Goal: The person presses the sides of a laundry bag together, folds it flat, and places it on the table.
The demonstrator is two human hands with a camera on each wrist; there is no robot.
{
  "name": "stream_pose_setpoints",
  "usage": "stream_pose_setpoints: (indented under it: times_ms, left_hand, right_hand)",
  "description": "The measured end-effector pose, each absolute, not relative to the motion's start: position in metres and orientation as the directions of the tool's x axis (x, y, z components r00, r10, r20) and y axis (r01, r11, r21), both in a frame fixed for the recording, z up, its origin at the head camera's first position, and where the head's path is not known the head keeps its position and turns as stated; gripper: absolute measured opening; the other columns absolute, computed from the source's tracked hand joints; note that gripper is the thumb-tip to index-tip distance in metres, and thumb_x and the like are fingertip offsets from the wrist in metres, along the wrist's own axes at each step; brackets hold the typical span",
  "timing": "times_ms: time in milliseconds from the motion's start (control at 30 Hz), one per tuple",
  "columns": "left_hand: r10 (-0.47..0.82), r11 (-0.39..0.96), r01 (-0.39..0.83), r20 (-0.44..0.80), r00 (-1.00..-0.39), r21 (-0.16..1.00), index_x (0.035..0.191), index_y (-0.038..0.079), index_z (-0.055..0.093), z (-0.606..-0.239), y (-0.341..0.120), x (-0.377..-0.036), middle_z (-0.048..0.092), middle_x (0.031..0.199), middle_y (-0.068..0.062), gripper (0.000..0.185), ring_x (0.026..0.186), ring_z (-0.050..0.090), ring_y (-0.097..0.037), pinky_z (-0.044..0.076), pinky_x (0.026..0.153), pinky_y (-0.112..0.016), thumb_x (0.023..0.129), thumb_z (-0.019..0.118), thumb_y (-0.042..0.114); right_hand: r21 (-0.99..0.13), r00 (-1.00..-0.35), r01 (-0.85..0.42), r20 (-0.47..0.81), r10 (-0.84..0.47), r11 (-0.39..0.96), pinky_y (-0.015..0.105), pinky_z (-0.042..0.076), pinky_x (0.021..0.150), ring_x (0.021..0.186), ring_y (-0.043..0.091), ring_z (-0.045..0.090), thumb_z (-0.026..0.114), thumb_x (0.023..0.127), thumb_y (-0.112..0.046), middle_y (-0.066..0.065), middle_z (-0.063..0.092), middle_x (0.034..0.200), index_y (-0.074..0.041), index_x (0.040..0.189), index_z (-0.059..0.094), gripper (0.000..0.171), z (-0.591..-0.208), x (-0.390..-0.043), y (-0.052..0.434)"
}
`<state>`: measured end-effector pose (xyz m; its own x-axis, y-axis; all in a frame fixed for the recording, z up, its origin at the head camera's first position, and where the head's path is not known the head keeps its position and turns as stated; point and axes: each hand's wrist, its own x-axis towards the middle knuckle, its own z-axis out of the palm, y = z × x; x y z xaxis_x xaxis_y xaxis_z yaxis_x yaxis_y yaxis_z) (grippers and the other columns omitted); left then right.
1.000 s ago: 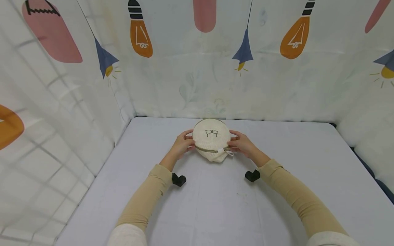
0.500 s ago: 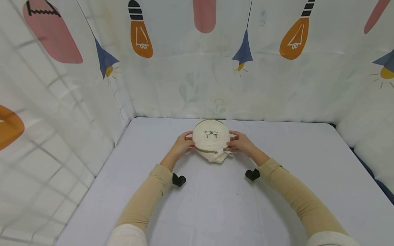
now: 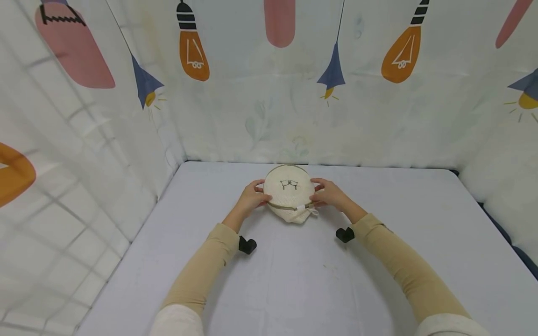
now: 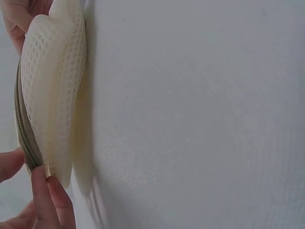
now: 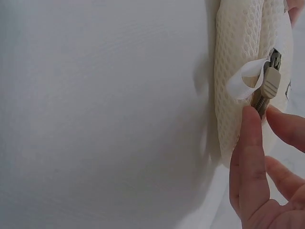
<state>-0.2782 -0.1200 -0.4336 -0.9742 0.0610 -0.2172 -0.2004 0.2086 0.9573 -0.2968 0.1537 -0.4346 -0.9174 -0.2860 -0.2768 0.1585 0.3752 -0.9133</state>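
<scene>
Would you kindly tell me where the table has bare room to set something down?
The table is bare right of the right hand up to the curtain, left of the left hand, and near, between the two sleeves. It is crowded only mid-table, where both hands grip the mesh pouch.

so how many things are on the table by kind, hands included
Mesh pouch with zipper: 1
Hands holding the pouch: 2, left hand and right hand
Black wrist cameras: 2, one by the left sleeve, one by the right
Total: 5
</scene>
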Motion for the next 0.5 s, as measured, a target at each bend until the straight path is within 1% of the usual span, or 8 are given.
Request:
stream_pose_setpoints:
  times_ms: [233,500]
  left_hand:
    - [0.05,0.264,-0.206,-0.227,-0.973,0.942,0.155,0.002,0.041,-0.4359,-0.1202,-0.2818,0.052,0.126,-0.022,0.074,0.099,0.06,-0.024,0.057,0.089,-0.034,0.089,0.073,-0.007]
    - [0.037,0.343,-0.204,-0.23,-0.972,0.917,0.154,0.001,0.042,-0.4353,-0.1175,-0.2833,0.056,0.125,-0.023,0.072,0.095,0.061,-0.023,0.057,0.085,-0.031,0.089,0.074,-0.004]
  right_hand:
    - [-0.87,-0.921,0.132,-0.285,-0.266,0.475,0.028,0.06,0.075,0.077,0.014,0.067,0.068,0.096,0.003,0.03,0.043,0.144,0.002,0.159,0.029,0.074,-0.435,-0.3002,0.149]
    - [-0.817,-0.922,0.083,-0.28,-0.267,0.571,0.025,0.059,0.071,0.074,0.011,0.067,0.069,0.096,0.0,0.029,0.049,0.14,0.003,0.157,0.033,0.072,-0.4337,-0.3011,0.1478]
